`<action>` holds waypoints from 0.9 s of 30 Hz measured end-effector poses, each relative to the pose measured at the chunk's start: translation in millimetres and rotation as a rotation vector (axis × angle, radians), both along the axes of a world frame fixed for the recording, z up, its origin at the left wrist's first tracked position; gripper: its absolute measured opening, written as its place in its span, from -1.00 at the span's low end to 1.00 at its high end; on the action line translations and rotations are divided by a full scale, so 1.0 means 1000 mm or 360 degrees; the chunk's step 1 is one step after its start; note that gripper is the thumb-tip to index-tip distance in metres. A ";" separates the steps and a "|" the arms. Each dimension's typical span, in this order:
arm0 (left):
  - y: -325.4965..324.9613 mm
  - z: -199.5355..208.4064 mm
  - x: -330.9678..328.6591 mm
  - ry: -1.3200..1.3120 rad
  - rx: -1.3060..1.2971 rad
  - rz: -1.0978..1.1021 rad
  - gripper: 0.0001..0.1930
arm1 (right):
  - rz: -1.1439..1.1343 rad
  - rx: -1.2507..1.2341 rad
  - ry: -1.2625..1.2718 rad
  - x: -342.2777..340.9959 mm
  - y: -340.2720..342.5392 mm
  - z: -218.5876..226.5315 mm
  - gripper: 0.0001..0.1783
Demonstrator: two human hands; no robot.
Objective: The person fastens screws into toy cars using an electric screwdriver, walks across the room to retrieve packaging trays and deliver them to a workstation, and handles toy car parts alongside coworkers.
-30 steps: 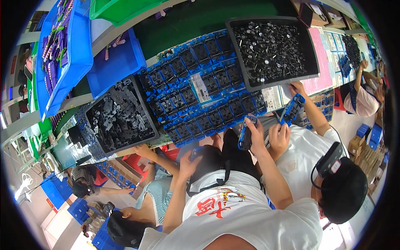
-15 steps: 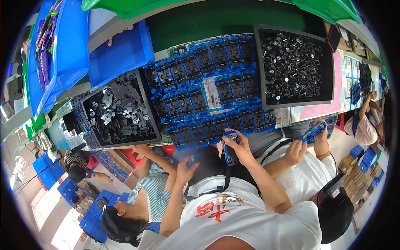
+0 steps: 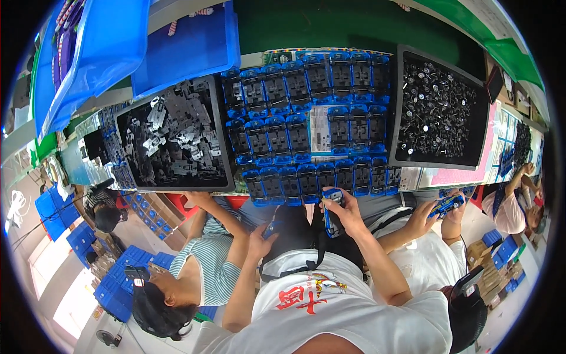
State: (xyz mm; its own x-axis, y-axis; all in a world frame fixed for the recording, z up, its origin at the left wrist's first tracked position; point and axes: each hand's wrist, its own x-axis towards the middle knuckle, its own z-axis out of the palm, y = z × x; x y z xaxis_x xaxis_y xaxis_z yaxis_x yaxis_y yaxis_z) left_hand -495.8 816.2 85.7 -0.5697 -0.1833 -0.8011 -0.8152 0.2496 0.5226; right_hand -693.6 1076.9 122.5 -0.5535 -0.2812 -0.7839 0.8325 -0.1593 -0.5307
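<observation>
Both your hands are raised just below the near edge of the bench, each holding a blue part.

Your right hand [image 3: 345,213] has its fingers wrapped around a blue and black plastic casing [image 3: 333,207], held upright just under the front row of matching blue casings [image 3: 306,124] laid in a grid. Your left hand [image 3: 259,241], forearm angled upward, pinches a small blue piece [image 3: 272,229]. Left of the grid sits a black tray of grey metal stampings [image 3: 174,138]; right, a black tray of small shiny parts [image 3: 439,112].
</observation>
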 end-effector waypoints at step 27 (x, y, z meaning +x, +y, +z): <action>-0.002 -0.008 0.014 -0.0052 -0.0010 0.0146 -0.57 | 0.0536 0.0014 0.0053 0.012 -0.039 0.003 -0.58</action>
